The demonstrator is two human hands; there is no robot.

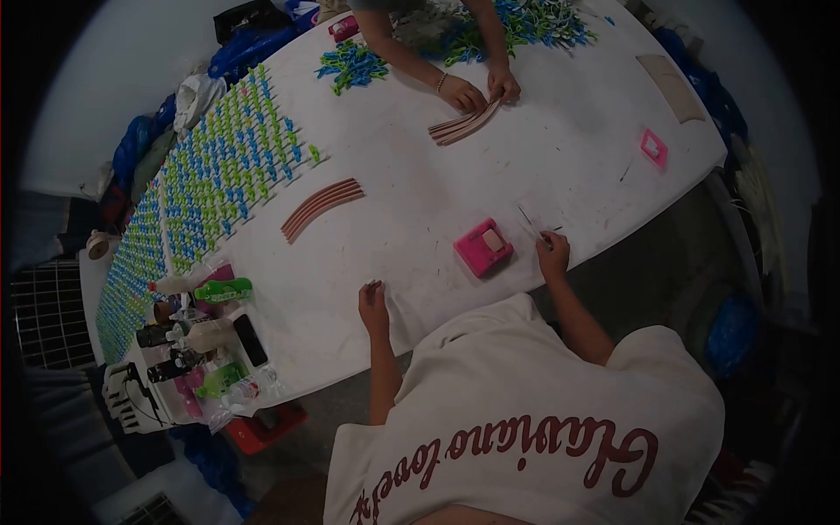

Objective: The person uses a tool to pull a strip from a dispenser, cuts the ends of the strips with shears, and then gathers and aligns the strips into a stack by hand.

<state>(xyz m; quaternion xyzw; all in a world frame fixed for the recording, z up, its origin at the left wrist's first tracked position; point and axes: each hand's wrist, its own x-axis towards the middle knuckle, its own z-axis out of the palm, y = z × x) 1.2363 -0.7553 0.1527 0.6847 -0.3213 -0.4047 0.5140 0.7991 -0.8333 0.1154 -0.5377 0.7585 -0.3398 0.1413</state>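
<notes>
My left hand [374,308] is closed at the table's near edge, its fingertips pinched around something too small to make out. Farther right, my right hand [553,255] is closed on a thin tool [528,219] that points away over the white table. Between my hands, closer to the right one, sits a pink box [475,255] with a pale block [492,241] on it. Several curved brown strips [322,208] lie side by side beyond my left hand, touched by neither hand.
Across the table [394,210], a co-worker's hands [481,94] touch more strips [459,129]. Green and blue clips [236,157] stand in rows at left; others are heaped at the far side. Bottles [223,290] and a phone [250,339] lie near left. A pink tray [654,149] is at right.
</notes>
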